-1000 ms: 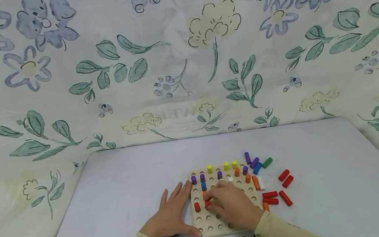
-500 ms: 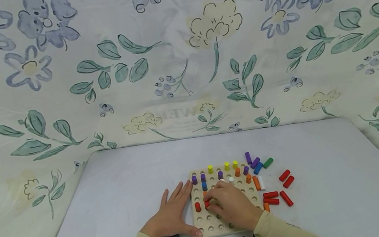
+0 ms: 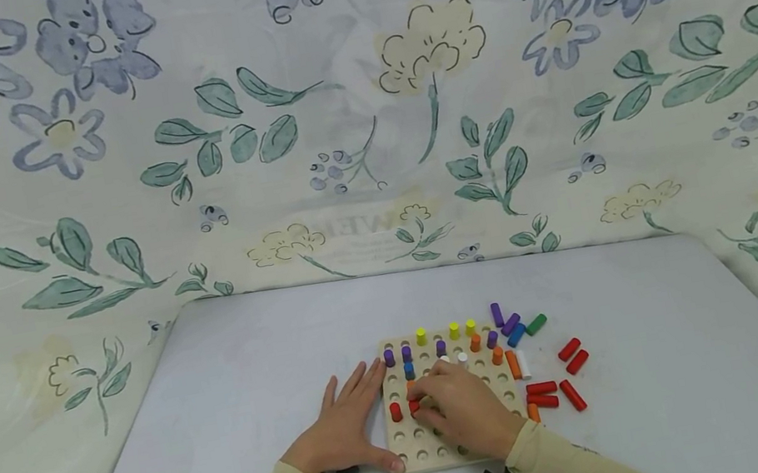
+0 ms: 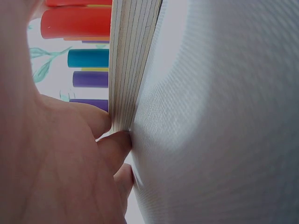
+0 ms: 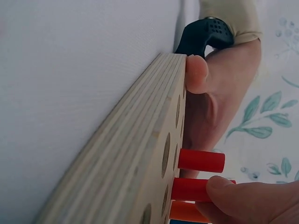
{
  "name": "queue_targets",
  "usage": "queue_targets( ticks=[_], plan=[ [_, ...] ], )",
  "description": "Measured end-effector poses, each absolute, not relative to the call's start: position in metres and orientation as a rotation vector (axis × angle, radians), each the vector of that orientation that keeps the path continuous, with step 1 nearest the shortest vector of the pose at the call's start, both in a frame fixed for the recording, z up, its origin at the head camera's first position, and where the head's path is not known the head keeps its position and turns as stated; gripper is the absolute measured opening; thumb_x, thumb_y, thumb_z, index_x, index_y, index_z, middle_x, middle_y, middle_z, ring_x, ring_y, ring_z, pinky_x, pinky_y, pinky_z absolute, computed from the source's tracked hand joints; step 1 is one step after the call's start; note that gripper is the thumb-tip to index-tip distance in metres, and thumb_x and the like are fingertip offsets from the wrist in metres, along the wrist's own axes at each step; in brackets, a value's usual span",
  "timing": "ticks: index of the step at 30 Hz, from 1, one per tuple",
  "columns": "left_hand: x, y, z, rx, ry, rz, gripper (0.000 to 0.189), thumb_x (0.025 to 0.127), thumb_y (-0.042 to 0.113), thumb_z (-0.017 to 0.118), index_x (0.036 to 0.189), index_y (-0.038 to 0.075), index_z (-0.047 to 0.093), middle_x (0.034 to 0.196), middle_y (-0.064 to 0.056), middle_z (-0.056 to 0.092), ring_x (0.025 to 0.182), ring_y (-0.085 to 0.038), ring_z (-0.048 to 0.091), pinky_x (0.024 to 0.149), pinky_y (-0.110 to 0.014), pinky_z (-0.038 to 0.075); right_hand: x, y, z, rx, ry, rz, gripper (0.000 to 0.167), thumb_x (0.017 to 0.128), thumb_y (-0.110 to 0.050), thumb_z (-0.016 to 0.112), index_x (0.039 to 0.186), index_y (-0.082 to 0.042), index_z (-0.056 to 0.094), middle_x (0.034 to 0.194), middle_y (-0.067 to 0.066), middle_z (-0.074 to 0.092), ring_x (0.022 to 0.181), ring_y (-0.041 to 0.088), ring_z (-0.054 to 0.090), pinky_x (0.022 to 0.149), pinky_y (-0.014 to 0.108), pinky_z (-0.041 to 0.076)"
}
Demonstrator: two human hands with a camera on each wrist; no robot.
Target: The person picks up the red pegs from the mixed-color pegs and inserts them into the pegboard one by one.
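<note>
A wooden pegboard lies flat on the table with coloured pegs standing in some of its holes. My left hand spreads along the board's left side, thumb at the near corner and fingertips against the edge. In the right wrist view, my right hand pinches a red peg that stands in a hole, thumb on its upper end. Beside it another red peg stands free. An orange peg sits just behind, partly hidden. The right hand covers the middle of the board in the head view.
Loose pegs lie right of the board: several red pegs, a green peg, a blue peg, purple pegs, a white peg and orange pegs. A flowered cloth hangs behind the white table.
</note>
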State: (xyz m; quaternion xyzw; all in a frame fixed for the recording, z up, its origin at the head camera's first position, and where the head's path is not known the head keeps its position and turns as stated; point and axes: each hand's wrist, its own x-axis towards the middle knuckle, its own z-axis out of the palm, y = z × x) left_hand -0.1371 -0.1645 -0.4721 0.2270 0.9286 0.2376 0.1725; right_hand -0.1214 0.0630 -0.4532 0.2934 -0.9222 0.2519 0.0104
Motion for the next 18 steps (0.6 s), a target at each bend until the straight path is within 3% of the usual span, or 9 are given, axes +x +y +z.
queue_targets(
  ticks=[18],
  plan=[
    [-0.1368,-0.1639,-0.4705,0.643,2.629,0.694,0.136,0.062,0.065,0.087,0.161,0.005,0.015,0.168,-0.011,0.014,0.155,-0.034,0.004,0.118,-0.065,-0.007,-0.1221,0.0625,-0.4557,0.918,-2.855,0.730,0.017,0.092,-0.024,0.076,0.106,-0.014,0.075,0.093,-0.008,0.070,0.085,0.006,0.054,0.074,0.021,0.052]
  ],
)
